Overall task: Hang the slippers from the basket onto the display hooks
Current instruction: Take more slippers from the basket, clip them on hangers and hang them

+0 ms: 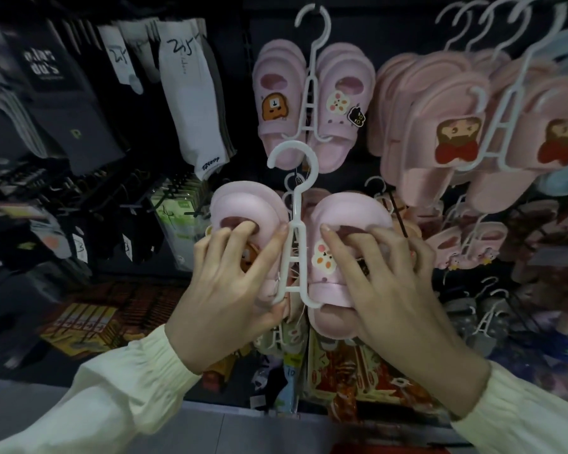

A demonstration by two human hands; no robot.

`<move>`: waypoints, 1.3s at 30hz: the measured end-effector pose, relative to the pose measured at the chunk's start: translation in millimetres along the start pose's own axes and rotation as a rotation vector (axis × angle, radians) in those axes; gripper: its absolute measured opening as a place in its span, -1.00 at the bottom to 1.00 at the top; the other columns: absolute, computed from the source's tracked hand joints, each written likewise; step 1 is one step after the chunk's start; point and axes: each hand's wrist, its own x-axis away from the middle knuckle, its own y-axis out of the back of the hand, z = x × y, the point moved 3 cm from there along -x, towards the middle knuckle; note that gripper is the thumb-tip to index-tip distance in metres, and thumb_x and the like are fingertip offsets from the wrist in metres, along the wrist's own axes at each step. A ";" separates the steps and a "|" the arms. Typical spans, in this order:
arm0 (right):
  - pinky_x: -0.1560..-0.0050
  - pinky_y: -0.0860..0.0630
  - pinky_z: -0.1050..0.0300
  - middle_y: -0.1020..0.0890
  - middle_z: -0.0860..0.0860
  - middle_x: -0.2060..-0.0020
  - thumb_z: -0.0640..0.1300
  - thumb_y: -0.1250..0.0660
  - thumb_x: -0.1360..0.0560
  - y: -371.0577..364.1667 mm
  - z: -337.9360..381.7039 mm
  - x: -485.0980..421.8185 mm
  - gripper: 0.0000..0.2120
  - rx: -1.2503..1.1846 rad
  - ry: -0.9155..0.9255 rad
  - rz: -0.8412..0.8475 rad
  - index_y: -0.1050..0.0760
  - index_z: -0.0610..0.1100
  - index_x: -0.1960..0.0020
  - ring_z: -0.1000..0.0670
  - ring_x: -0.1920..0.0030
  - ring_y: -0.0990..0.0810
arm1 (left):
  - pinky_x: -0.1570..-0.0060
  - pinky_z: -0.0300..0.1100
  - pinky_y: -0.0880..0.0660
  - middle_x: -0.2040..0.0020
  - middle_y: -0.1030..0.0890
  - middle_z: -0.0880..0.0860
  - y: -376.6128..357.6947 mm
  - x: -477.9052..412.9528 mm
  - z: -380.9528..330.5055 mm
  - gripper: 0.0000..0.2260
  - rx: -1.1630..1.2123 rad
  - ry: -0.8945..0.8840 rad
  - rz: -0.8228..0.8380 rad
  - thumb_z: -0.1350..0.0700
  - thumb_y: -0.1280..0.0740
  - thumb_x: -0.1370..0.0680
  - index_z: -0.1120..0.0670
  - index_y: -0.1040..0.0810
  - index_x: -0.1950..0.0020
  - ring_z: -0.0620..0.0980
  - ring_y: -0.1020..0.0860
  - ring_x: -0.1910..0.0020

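A pair of pale pink slippers (pixel 348 214) sits on a white plastic hanger (pixel 294 204) in the middle of the head view. My left hand (pixel 233 283) grips the left slipper, fingers curled into its opening. My right hand (pixel 387 283) grips the right slipper, which bears a small animal charm. The hanger's hook is free in the air, below an identical pink pair (pixel 312 103) that hangs on the display wall. The basket is out of view.
Larger pink slippers with doll faces (pixel 456 136) hang in a row at the right on white hangers. Socks (pixel 191 93) hang on hooks at the left. More slippers hang lower right, packaged goods lie below.
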 end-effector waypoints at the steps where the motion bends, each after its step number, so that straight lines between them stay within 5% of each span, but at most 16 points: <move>1: -0.21 -0.26 -0.25 -0.49 -0.18 -0.16 0.22 -0.25 -0.44 0.3 0.7 -1.8 -0.19 0.025 -0.007 0.011 -0.22 -0.19 -0.55 -0.24 -0.22 -0.39 | -0.11 0.16 -0.36 -0.21 -0.38 0.21 -0.7 -2.2 0.5 -0.20 -0.011 -0.007 0.005 -0.13 -0.47 -0.36 0.15 -0.35 -0.53 0.27 -0.45 -0.12; 8: -0.21 -0.24 -0.24 -0.48 -0.13 -0.06 0.35 -0.50 -0.17 -0.5 -7.0 -27.2 0.15 0.056 -0.141 0.164 -0.12 -0.06 -0.59 -0.21 -0.14 -0.44 | -0.09 0.15 -0.38 -0.17 -0.42 0.22 0.4 -26.1 1.7 -0.23 -0.074 -0.085 -0.060 -0.12 -0.46 -0.38 0.15 -0.37 -0.51 0.26 -0.44 -0.07; 16: -0.21 -0.21 -0.28 -0.47 -0.16 -0.07 0.31 -0.46 -0.28 16.0 -18.0 -50.7 -0.01 0.154 -0.193 0.088 -0.20 -0.10 -0.55 -0.24 -0.13 -0.43 | 0.00 0.11 -0.35 -0.21 -0.44 0.24 2.3 -65.0 14.3 -0.22 -0.196 -0.119 -0.103 -0.26 -0.39 -0.42 0.14 -0.36 -0.51 0.25 -0.43 -0.09; 29: -0.21 -0.22 -0.27 -0.43 -0.21 -0.07 0.01 -0.41 -0.44 32.1 -28.6 -96.4 -0.05 0.354 -0.232 -0.086 0.07 -0.18 -0.62 -0.24 -0.15 -0.41 | 0.06 0.11 -0.37 -0.25 -0.45 0.25 15.0 -122.8 36.4 -0.16 -0.295 -0.042 -0.188 -0.28 -0.46 -0.34 0.13 -0.34 -0.48 0.26 -0.44 -0.12; 39: -0.13 -0.32 -0.20 -0.48 -0.20 -0.08 -0.03 -0.44 -0.41 -6.6 -45.3 -132.5 -0.13 0.373 -0.203 -0.065 -0.10 -0.26 -0.57 -0.23 -0.07 -0.45 | 0.03 0.12 -0.43 -0.26 -0.44 0.23 -16.3 -157.7 55.7 -0.15 -0.281 -0.044 -0.157 -0.25 -0.46 -0.32 0.09 -0.33 -0.51 0.25 -0.42 -0.12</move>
